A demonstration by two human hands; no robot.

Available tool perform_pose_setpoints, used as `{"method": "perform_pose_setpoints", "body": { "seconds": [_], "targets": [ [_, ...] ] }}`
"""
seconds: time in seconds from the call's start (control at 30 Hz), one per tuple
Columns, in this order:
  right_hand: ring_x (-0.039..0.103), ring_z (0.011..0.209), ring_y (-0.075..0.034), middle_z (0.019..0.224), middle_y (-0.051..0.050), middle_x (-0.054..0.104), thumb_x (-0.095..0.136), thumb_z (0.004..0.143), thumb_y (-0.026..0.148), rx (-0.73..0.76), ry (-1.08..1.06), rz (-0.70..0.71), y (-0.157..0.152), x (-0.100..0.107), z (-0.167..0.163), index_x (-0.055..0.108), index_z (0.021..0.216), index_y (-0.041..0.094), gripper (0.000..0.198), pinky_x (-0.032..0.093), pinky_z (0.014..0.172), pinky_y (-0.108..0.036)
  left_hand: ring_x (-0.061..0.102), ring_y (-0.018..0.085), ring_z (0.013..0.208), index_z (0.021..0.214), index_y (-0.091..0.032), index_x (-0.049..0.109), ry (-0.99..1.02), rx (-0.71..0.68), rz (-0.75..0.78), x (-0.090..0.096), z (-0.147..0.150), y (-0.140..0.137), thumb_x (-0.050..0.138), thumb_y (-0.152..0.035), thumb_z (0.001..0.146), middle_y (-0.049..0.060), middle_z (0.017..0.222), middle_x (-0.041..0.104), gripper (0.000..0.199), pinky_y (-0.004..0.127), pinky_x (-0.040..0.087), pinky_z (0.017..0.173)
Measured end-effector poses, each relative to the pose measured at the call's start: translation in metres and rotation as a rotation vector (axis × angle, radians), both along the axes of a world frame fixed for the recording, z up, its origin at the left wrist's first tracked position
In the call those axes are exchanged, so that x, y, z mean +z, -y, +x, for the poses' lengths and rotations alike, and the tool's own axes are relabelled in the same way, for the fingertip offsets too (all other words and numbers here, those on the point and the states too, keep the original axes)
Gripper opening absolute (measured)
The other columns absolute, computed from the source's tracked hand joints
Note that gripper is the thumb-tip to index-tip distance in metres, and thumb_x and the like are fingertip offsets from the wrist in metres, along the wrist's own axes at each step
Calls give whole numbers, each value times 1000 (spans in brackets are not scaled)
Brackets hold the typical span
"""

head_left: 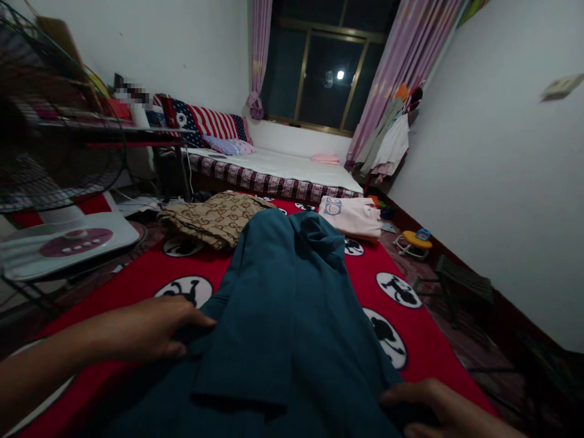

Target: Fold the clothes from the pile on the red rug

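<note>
A teal coat [328,316] lies lengthwise in front of me, its collar end pointing away and its lower end running out of the bottom of the view. One sleeve [255,340] is laid straight down over the body, cuff toward me. At the coat's left side, my left hand [150,328] pinches its dark fabric between thumb and fingers. My right hand [442,410], partly cut off by the lower edge, grips the coat's right side. Under the coat spreads a red blanket [429,340] with round white-and-black patterns.
Beyond the coat lie a folded brown patterned cloth [214,219] and a folded pale pink garment [351,219]. A fan [59,134] stands close on the left. A bed [292,167] is at the back under the window. Along the right are a yellow stool [416,239] and a dark folding chair [463,283].
</note>
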State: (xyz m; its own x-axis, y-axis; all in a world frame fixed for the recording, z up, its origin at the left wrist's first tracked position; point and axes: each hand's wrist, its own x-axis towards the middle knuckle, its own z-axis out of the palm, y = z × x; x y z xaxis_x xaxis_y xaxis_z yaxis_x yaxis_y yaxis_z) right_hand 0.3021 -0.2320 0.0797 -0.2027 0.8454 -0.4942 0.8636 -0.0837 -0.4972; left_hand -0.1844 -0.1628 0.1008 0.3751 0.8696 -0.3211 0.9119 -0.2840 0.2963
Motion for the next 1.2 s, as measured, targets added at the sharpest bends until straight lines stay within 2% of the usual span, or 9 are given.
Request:
{"method": "perform_pose_setpoints", "body": {
  "seconds": [0.1, 0.2, 0.37, 0.5, 0.67, 0.77, 0.93, 1.1, 1.2],
  "targets": [
    [66, 96, -25, 104, -6, 71, 64, 75, 43, 38, 0, 212, -36, 10, -6, 74, 101, 29, 31, 55, 81, -31, 67, 29, 93, 100, -30, 75, -189, -43, 122, 33, 32, -21, 68, -29, 70, 5, 96, 73, 31, 36, 51, 82],
    [66, 92, -22, 108, -9, 67, 59, 80, 41, 19, -152, 500, -90, 10, -29, 71, 103, 23, 32, 55, 77, -31, 63, 28, 105, 119, -25, 67, -64, -75, 343, 38, 83, -53, 60, -41, 81, 9, 112, 68, 41, 37, 48, 90],
    [67, 76, -14, 137, -16, 43, 59, 77, 26, -41, -321, 677, -176, -16, -90, 67, 108, 17, 33, 56, 78, -33, 36, 32, 137, 146, -21, 37, 166, 1, 409, -33, 163, -103, 56, -58, 81, 16, 150, 37, 76, 43, 33, 109],
    [65, 65, -9, 149, -18, 26, 58, 75, 17, -83, -354, 807, -222, -34, -130, 63, 116, 17, 41, 55, 83, -36, 15, 35, 145, 144, -24, 41, 145, 76, 440, -88, 184, -119, 51, -65, 81, 14, 156, 26, 76, 54, 12, 115],
    [65, 88, -22, 145, -22, 37, 57, 78, 26, -267, -371, 1095, -285, -18, -162, 39, 140, 13, 66, 51, 86, -38, 14, 34, 145, 142, -26, 44, 189, 73, 489, -100, 182, -119, 48, -66, 82, 14, 156, 24, 73, 54, 10, 116],
    [63, 98, -28, 127, -24, 54, 52, 84, 36, -377, -317, 1041, -321, -12, -167, 32, 142, 6, 68, 49, 86, -41, 13, 33, 146, 141, -27, 45, 209, 74, 491, -99, 181, -119, 49, -66, 81, 13, 157, 23, 72, 54, 10, 116],
    [66, 89, -31, 100, -19, 68, 65, 77, 44, -370, -167, 769, -331, -36, -165, 49, 127, 8, 64, 49, 79, -41, 14, 33, 145, 140, -27, 46, 231, 81, 489, -100, 181, -119, 49, -65, 82, 13, 157, 24, 70, 53, 9, 117],
    [66, 96, -30, 98, -11, 71, 62, 80, 30, -124, 105, 813, -303, -48, -170, 66, 106, 23, 28, 46, 80, -38, 15, 32, 145, 139, -25, 48, 231, 78, 501, -100, 181, -118, 48, -65, 82, 13, 156, 26, 69, 52, 8, 117],
    [66, 82, -24, 84, -7, 70, 56, 82, 30, -136, -18, 917, -297, -37, -157, 68, 93, 21, 19, 47, 74, -32, 16, 33, 145, 139, -26, 47, 238, 85, 502, -101, 181, -118, 48, -65, 82, 13, 156, 26, 69, 52, 9, 116]
  ]
}}
